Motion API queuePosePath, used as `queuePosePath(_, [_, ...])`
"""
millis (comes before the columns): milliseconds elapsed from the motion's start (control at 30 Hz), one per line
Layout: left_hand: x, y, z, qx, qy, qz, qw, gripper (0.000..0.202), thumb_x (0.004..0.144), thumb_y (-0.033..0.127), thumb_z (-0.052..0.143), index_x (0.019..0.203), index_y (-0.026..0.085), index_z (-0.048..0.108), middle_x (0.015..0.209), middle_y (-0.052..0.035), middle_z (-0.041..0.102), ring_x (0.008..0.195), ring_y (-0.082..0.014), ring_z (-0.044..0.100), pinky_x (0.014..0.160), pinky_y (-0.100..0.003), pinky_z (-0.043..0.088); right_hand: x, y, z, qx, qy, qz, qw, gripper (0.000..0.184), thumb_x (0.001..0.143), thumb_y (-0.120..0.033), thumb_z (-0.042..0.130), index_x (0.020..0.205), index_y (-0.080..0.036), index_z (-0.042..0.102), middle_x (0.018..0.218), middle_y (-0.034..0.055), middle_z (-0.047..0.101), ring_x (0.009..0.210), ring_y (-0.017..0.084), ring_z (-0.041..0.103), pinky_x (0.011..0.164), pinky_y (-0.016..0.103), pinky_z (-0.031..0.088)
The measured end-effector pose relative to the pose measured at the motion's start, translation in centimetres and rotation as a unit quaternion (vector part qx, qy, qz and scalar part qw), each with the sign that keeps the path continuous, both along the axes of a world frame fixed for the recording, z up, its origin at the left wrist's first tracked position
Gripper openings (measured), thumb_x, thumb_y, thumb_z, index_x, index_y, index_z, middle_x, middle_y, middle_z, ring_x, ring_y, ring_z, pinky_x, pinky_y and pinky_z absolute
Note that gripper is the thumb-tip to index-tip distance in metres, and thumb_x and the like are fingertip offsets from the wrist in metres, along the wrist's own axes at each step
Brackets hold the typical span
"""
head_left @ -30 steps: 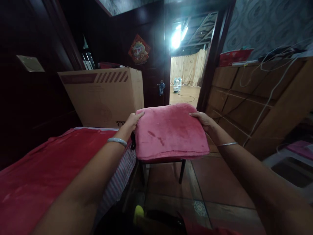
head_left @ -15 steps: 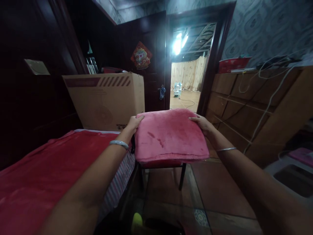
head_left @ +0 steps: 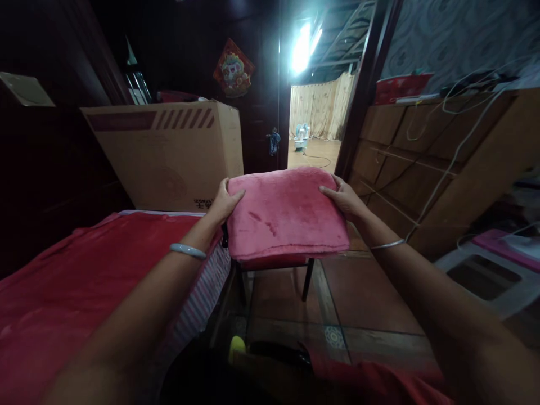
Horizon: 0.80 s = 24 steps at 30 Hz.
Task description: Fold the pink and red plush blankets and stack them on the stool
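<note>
Head view. Your left hand [head_left: 225, 202] and right hand [head_left: 345, 199] pinch opposite sides of a folded pink plush blanket [head_left: 289, 216], thumbs on top. The blanket lies over a red-seated chair [head_left: 274, 262], contact with the seat being indeterminable, beside a red-covered bed [head_left: 113, 264]; beyond the bed, a cardboard carton [head_left: 169, 154].
</note>
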State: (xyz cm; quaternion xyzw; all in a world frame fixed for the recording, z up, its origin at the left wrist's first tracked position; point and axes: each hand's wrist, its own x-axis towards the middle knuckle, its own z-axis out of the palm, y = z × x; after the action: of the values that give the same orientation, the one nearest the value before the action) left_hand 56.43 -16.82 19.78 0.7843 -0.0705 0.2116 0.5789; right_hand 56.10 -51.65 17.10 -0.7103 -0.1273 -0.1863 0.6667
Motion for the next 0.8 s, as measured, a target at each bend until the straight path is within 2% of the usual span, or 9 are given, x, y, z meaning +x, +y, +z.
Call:
queuePosePath(100, [0.5, -0.1, -0.6, -0.012, -0.03, -0.012, 0.999, 0.085, 0.074, 0.024, 0.08, 0.148, 0.011, 0.042, 0.155, -0.0221, 0.045, 0.144, -0.0302, 0.045, 0.122, -0.041, 0.032, 0.4, 0.0, -0.3, -0.006, -0.011, -0.015, 1.0, 0.077, 0.068, -0.046, 0.08, 0.137, -0.021, 0.055, 0.125, 0.0104, 0.071, 0.11, 0.029, 0.069, 0.096, 0.045, 0.057])
queuePosePath(267, [0.7, 0.7, -1.0, 0.007, -0.016, -0.051, 0.999, 0.064, 0.08, 0.025, 0.072, 0.139, 0.014, 0.05, 0.141, -0.0174, 0.059, 0.131, -0.0272, 0.057, 0.117, -0.047, 0.039, 0.4, -0.3, -1.0, -0.05, -0.011, 0.005, 0.999, 0.079, 0.074, -0.052, 0.073, 0.142, -0.02, 0.051, 0.128, 0.0119, 0.07, 0.111, 0.031, 0.069, 0.096, 0.049, 0.057])
queuePosePath(333, [0.4, 0.8, -0.5, 0.045, -0.005, -0.017, 0.999, 0.059, 0.082, 0.026, 0.069, 0.138, 0.013, 0.052, 0.136, -0.0173, 0.061, 0.125, -0.0275, 0.06, 0.114, -0.047, 0.043, 0.3, -0.4, -0.7, -0.104, -0.011, -0.049, 0.993, 0.08, 0.076, -0.052, 0.07, 0.145, -0.016, 0.049, 0.133, 0.0166, 0.067, 0.116, 0.034, 0.067, 0.099, 0.053, 0.055])
queuePosePath(367, [0.1, 0.7, -0.1, 0.077, -0.006, 0.026, 0.997, 0.059, 0.082, 0.026, 0.07, 0.137, 0.012, 0.053, 0.136, -0.0186, 0.06, 0.125, -0.0288, 0.06, 0.114, -0.047, 0.043, 0.2, -0.4, -0.4, -0.147, -0.022, -0.095, 0.984, 0.08, 0.077, -0.05, 0.069, 0.146, -0.014, 0.049, 0.137, 0.0191, 0.064, 0.121, 0.036, 0.064, 0.103, 0.055, 0.052])
queuePosePath(433, [-0.8, 0.0, 0.8, 0.171, -0.032, 0.114, 0.978, 0.062, 0.082, 0.031, 0.07, 0.139, 0.01, 0.054, 0.139, -0.0213, 0.056, 0.13, -0.0328, 0.056, 0.115, -0.048, 0.041, 0.0, 0.3, 0.5, -0.252, -0.072, -0.185, 0.947, 0.075, 0.082, -0.048, 0.065, 0.146, -0.011, 0.051, 0.144, 0.0218, 0.058, 0.132, 0.04, 0.055, 0.11, 0.059, 0.043])
queuePosePath(500, [-1.9, -1.5, 1.7, 0.284, -0.083, 0.14, 0.945, 0.066, 0.085, 0.037, 0.068, 0.144, 0.013, 0.052, 0.148, -0.0212, 0.049, 0.139, -0.0356, 0.047, 0.119, -0.051, 0.035, -0.3, 1.6, 1.7, -0.349, -0.129, -0.23, 0.899, 0.069, 0.088, -0.049, 0.059, 0.147, -0.013, 0.052, 0.15, 0.0209, 0.053, 0.139, 0.04, 0.047, 0.115, 0.061, 0.037])
queuePosePath(600, [-3.2, -4.0, 2.2, 0.427, -0.151, 0.077, 0.888, 0.07, 0.092, 0.05, 0.061, 0.153, 0.023, 0.043, 0.162, -0.0153, 0.036, 0.151, -0.0357, 0.029, 0.123, -0.058, 0.022, -0.6, 4.2, 3.0, -0.444, -0.18, -0.222, 0.849, 0.063, 0.097, -0.052, 0.047, 0.152, -0.021, 0.048, 0.158, 0.016, 0.045, 0.144, 0.039, 0.041, 0.115, 0.062, 0.035])
queuePosePath(667, [-3.3, -5.2, 1.8, 0.478, -0.159, 0.036, 0.863, 0.073, 0.091, 0.058, 0.06, 0.155, 0.027, 0.042, 0.165, -0.0129, 0.033, 0.154, -0.0372, 0.022, 0.123, -0.063, 0.014, -0.5, 5.7, 3.2, -0.491, -0.183, -0.193, 0.83, 0.062, 0.099, -0.055, 0.044, 0.153, -0.025, 0.047, 0.16, 0.0125, 0.043, 0.146, 0.039, 0.038, 0.115, 0.064, 0.033])
queuePosePath(800, [-2.1, -5.6, 0.2, 0.494, -0.121, -0.013, 0.861, 0.08, 0.086, 0.066, 0.063, 0.154, 0.028, 0.044, 0.162, -0.0138, 0.039, 0.151, -0.0413, 0.027, 0.121, -0.068, 0.015, 0.3, 7.0, 2.3, -0.544, -0.151, -0.148, 0.812, 0.06, 0.101, -0.056, 0.039, 0.152, -0.025, 0.05, 0.157, 0.0107, 0.049, 0.145, 0.037, 0.041, 0.117, 0.062, 0.031])
